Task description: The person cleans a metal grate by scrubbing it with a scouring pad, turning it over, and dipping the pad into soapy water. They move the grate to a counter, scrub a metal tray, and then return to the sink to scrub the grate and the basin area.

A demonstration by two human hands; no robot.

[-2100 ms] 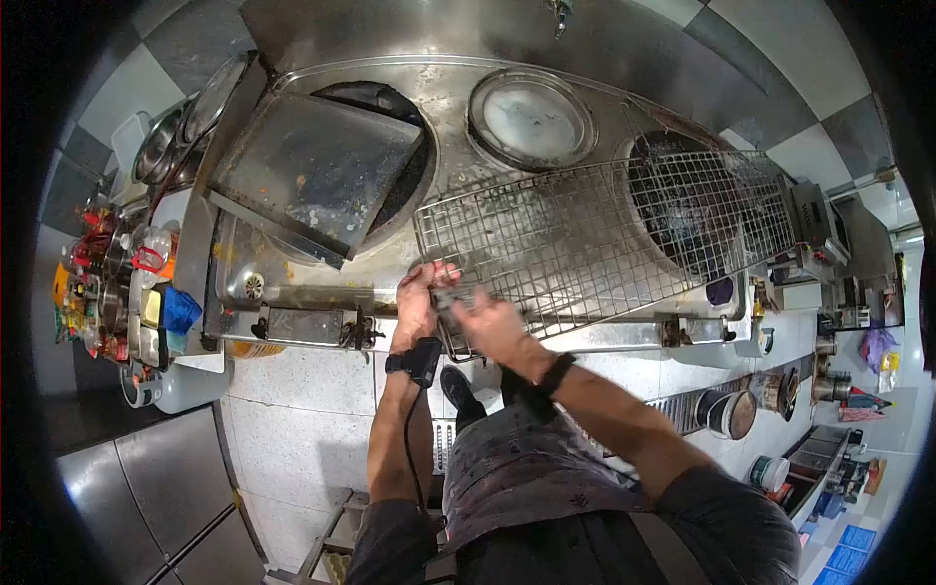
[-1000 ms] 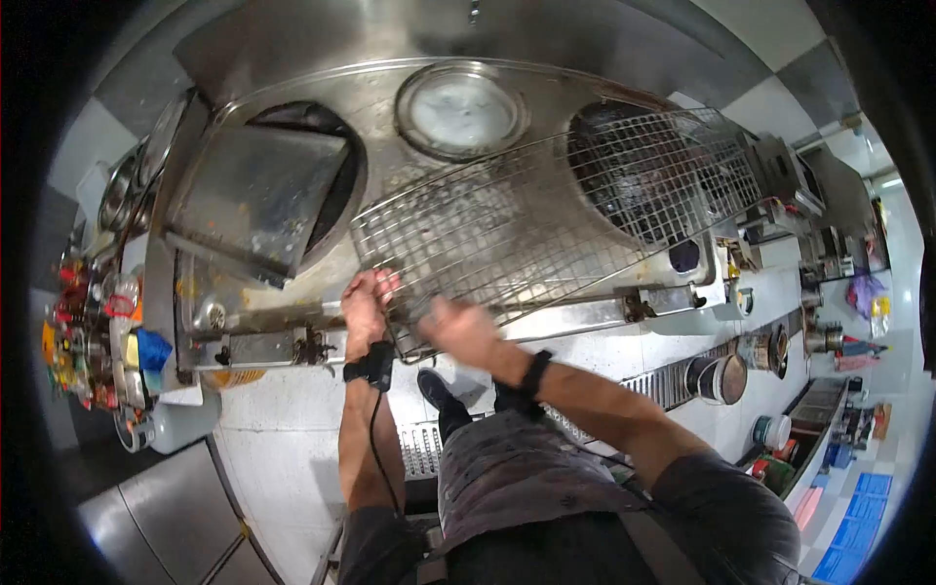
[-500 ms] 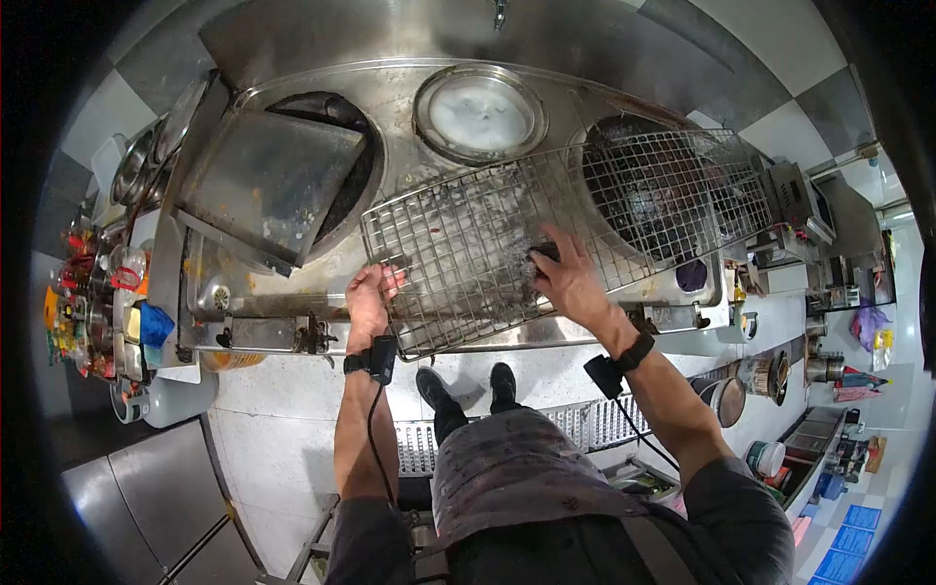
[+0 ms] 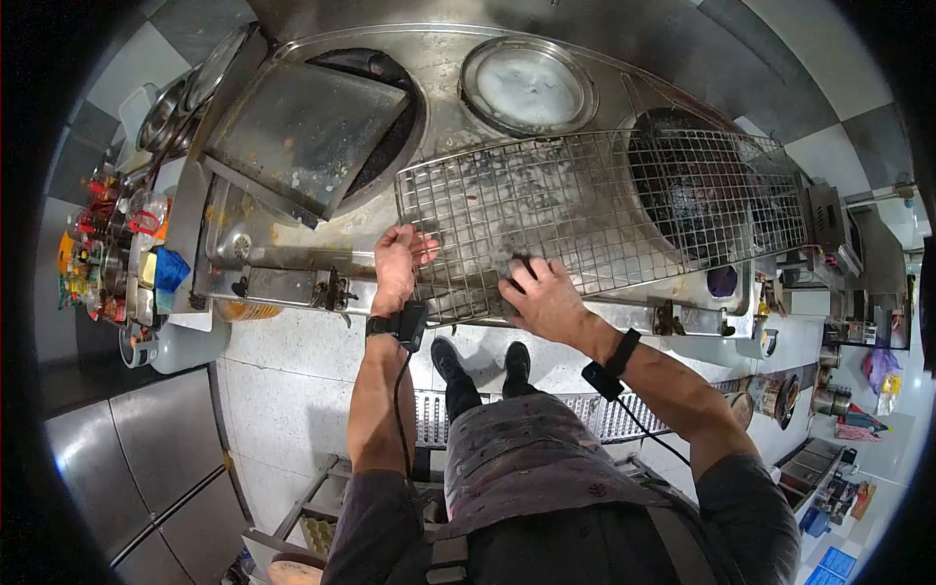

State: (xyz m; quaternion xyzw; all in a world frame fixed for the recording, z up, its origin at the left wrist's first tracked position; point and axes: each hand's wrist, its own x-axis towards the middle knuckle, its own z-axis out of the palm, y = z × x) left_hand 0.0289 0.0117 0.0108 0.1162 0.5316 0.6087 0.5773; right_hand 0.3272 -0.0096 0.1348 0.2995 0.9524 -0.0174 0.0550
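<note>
Scrubbing the wire rack

Across the steel stove top (image 4: 439, 73), the wire rack (image 4: 604, 210) lies flat, spanning the right burner well. The left hand (image 4: 398, 258) curls over its near-left corner, steadying it. The right hand (image 4: 541, 297) presses a dark scouring pad (image 4: 520, 265) onto the near edge. Scrubbing seems underway; the next stroke likely calls for firm downward pressure.

The right hand (image 4: 546, 297) hid most of a dark scrubber (image 4: 521, 265) on the wire rack (image 4: 604, 210); condiment jars (image 4: 102, 244) too small to tell apart.
</note>
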